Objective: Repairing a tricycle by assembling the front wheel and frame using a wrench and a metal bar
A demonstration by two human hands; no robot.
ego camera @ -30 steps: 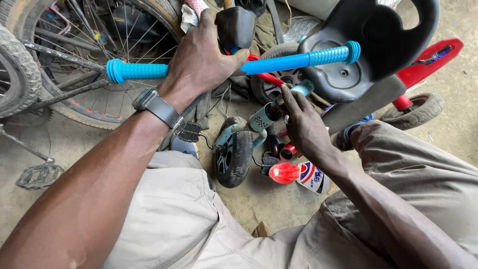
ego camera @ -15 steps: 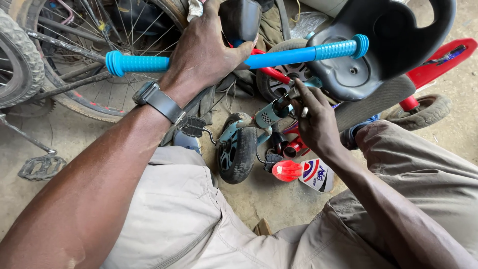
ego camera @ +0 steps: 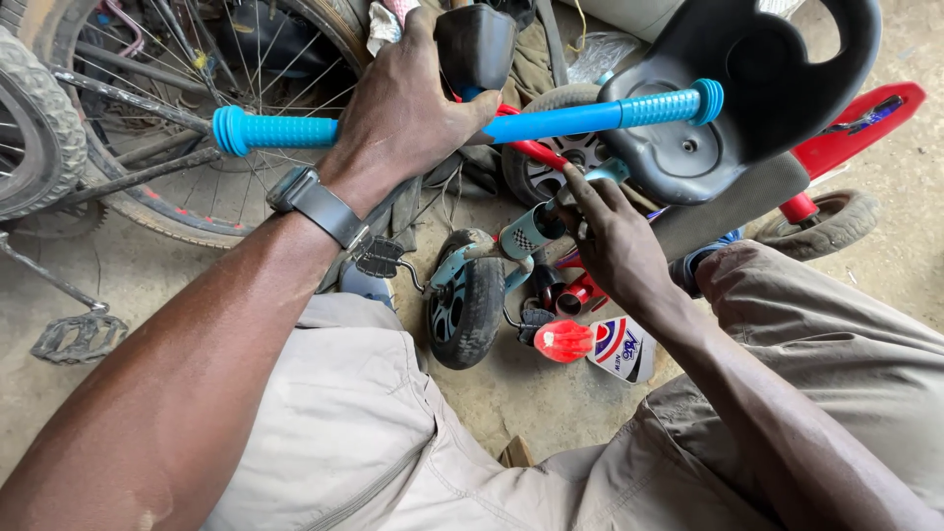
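My left hand [ego camera: 403,113], with a dark watch on the wrist, grips the middle of a blue handlebar [ego camera: 560,120] with ribbed blue grips at both ends. My right hand [ego camera: 615,241] reaches below it, fingertips on the light blue head tube [ego camera: 531,233] of a small child's bike. The bike's small black front wheel [ego camera: 470,310] stands between my knees. A black plastic seat [ego camera: 747,88] rises behind the handlebar. What the right fingers pinch is hidden.
A large spoked bicycle wheel [ego camera: 187,128] and a knobby tyre [ego camera: 34,128] lie at the left, with a pedal [ego camera: 79,337] on the concrete floor. A red frame with a small training wheel [ego camera: 826,221] is at the right. A red reflector [ego camera: 563,341] lies below.
My right hand has shifted slightly along the head tube, fingers now pressing its upper end. The left hand keeps its grip on the handlebar, which has tilted a little.
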